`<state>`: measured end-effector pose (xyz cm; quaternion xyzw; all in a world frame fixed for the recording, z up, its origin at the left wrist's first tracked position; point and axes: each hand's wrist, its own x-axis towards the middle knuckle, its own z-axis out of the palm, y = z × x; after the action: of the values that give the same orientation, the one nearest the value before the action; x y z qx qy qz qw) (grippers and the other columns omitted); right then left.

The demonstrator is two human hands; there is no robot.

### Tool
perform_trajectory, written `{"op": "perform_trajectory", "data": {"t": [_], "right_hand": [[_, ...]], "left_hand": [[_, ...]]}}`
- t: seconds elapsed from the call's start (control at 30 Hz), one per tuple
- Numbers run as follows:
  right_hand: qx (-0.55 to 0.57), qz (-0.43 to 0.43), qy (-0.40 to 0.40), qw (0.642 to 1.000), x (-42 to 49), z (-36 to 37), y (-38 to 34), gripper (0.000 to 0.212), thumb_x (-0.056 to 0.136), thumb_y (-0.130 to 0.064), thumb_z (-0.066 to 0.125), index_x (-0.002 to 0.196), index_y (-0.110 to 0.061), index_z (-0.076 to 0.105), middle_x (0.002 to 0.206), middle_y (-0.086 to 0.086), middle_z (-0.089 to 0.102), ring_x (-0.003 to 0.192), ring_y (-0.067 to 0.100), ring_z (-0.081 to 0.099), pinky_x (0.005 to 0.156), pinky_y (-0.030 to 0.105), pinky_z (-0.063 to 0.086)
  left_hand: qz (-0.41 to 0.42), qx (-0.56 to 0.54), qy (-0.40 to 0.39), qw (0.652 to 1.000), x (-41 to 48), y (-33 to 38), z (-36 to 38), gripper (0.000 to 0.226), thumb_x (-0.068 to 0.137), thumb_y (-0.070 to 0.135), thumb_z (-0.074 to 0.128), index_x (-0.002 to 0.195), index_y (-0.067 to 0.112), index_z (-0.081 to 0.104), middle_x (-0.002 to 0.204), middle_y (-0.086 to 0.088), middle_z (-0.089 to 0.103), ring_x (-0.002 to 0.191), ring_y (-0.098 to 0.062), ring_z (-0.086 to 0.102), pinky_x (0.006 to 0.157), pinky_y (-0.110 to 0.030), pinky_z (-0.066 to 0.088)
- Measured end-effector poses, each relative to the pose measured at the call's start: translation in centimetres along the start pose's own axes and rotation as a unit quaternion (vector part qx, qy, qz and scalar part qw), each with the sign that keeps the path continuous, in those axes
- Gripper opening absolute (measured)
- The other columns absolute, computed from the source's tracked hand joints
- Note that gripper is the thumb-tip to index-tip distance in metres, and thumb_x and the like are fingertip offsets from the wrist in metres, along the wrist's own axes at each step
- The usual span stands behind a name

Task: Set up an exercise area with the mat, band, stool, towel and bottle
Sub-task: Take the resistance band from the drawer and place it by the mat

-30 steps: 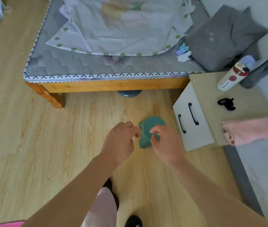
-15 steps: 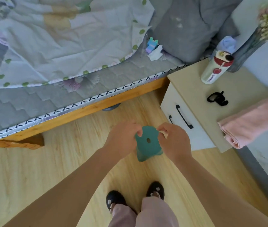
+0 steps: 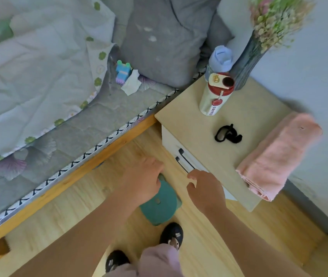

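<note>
Left arm (image 3: 83, 230): bare, enters from the lower left edge and reaches up and forward, almost straight
Left hand (image 3: 144, 179): back toward the camera, palm down, knuckles leading; the fingers bend downward and are hidden beneath the hand, so whether they grip anything cannot be told
Right arm (image 3: 259, 242): bare, enters from the lower right and angles up toward the middle
Right hand (image 3: 206, 193): back up, wrist in line with the forearm, fingers (image 3: 192, 177) loosely curled with tips turned toward the left hand, holding nothing
Spacing: hands side by side, apart, the left a little farther forward
</note>
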<state>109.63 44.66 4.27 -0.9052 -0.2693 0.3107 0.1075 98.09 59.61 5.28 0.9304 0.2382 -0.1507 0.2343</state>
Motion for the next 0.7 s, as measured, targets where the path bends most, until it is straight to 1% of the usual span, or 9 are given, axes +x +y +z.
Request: {"op": "perform_trajectory", "data": {"t": [0.07, 0.17, 0.2, 0.23, 0.27, 0.33, 0.47, 0.63, 0.7], "right_hand": [[-0.002, 0.024, -0.024, 0.999, 1.5, 0.9, 0.7, 0.037, 0.091, -0.018, 0.049, 0.127, -0.026, 0.057, 0.124, -0.002, 0.061, 0.109, 0.017, 0.059, 0.077, 0.028, 0.048], [0.015, 0.058, -0.062, 0.996, 3.1, 2.2, 1.1, 0.049, 0.090, -0.017, 0.051, 0.138, -0.023, 0.048, 0.131, 0.000, 0.057, 0.110, 0.019, 0.059, 0.075, 0.028, 0.047], [0.025, 0.063, -0.072, 0.995, 3.0, 2.7, 0.8, 0.052, 0.089, -0.016, 0.051, 0.141, -0.021, 0.044, 0.135, 0.001, 0.053, 0.115, 0.020, 0.056, 0.079, 0.029, 0.047], [0.046, 0.105, -0.062, 0.991, 6.1, 3.9, 3.0, 0.055, 0.089, -0.016, 0.051, 0.143, -0.019, 0.039, 0.141, 0.001, 0.047, 0.122, 0.021, 0.050, 0.086, 0.030, 0.046], [0.046, 0.115, -0.070, 0.990, 6.6, 4.4, 3.0, 0.058, 0.089, -0.017, 0.051, 0.145, -0.017, 0.035, 0.146, 0.002, 0.041, 0.129, 0.022, 0.043, 0.094, 0.032, 0.044], [0.028, 0.106, -0.081, 0.991, 7.8, 4.5, 2.7, 0.062, 0.089, -0.019, 0.052, 0.146, -0.013, 0.029, 0.149, 0.005, 0.037, 0.135, 0.026, 0.035, 0.104, 0.036, 0.039], [0.035, 0.137, -0.096, 0.985, 10.5, 6.8, 3.9, 0.063, 0.085, -0.015, 0.052, 0.144, -0.013, 0.029, 0.144, 0.011, 0.043, 0.129, 0.031, 0.042, 0.100, 0.040, 0.043], [0.028, 0.169, -0.114, 0.979, 11.2, 10.0, 4.5, 0.080, 0.088, -0.024, 0.054, 0.153, -0.016, 0.009, 0.159, 0.000, 0.015, 0.147, 0.020, 0.011, 0.114, 0.042, 0.027], [0.013, 0.178, -0.096, 0.979, 11.1, 10.8, 4.3, 0.083, 0.085, -0.026, 0.056, 0.153, -0.017, 0.009, 0.158, -0.002, 0.012, 0.147, 0.018, 0.007, 0.115, 0.043, 0.026]], "left_hand": [[0.024, 0.011, -0.023, 0.999, 2.2, 0.0, 0.8, 0.037, 0.090, 0.019, 0.050, 0.126, 0.023, 0.047, 0.132, 0.003, 0.041, 0.118, -0.017, 0.040, 0.091, -0.030, 0.042], [0.049, 0.034, -0.045, 0.997, 4.3, -0.6, 1.9, 0.046, 0.090, 0.021, 0.051, 0.135, 0.024, 0.039, 0.139, 0.002, 0.036, 0.125, -0.018, 0.035, 0.094, -0.029, 0.038], [0.048, 0.036, -0.063, 0.996, 4.0, -0.9, 2.0, 0.048, 0.091, 0.021, 0.051, 0.136, 0.024, 0.037, 0.141, 0.002, 0.034, 0.127, -0.019, 0.033, 0.097, -0.030, 0.037], [0.087, 0.050, -0.086, 0.991, 8.5, -0.8, 4.0, 0.049, 0.091, 0.022, 0.050, 0.138, 0.024, 0.035, 0.144, 0.001, 0.032, 0.130, -0.019, 0.031, 0.101, -0.032, 0.036], [0.089, 0.051, -0.100, 0.990, 9.0, -1.2, 4.6, 0.051, 0.092, 0.022, 0.050, 0.139, 0.024, 0.033, 0.147, 0.001, 0.030, 0.133, -0.020, 0.028, 0.105, -0.033, 0.034], [0.099, 0.059, -0.101, 0.988, 9.7, -1.4, 4.5, 0.055, 0.092, 0.022, 0.050, 0.143, 0.024, 0.029, 0.152, 0.000, 0.025, 0.138, -0.021, 0.024, 0.109, -0.034, 0.029], [0.155, 0.090, -0.125, 0.976, 13.1, -1.7, 6.7, 0.062, 0.091, 0.021, 0.053, 0.146, 0.024, 0.024, 0.155, -0.002, 0.019, 0.142, -0.021, 0.017, 0.111, -0.036, 0.030], [0.218, 0.128, -0.158, 0.954, 15.5, -2.1, 8.3, 0.065, 0.091, 0.019, 0.052, 0.147, 0.023, 0.020, 0.156, -0.006, 0.016, 0.142, -0.023, 0.015, 0.113, -0.038, 0.027], [0.237, 0.129, -0.157, 0.950, 15.7, -2.5, 8.6, 0.064, 0.091, 0.019, 0.051, 0.147, 0.023, 0.020, 0.156, -0.005, 0.017, 0.142, -0.022, 0.016, 0.113, -0.037, 0.025]]}}
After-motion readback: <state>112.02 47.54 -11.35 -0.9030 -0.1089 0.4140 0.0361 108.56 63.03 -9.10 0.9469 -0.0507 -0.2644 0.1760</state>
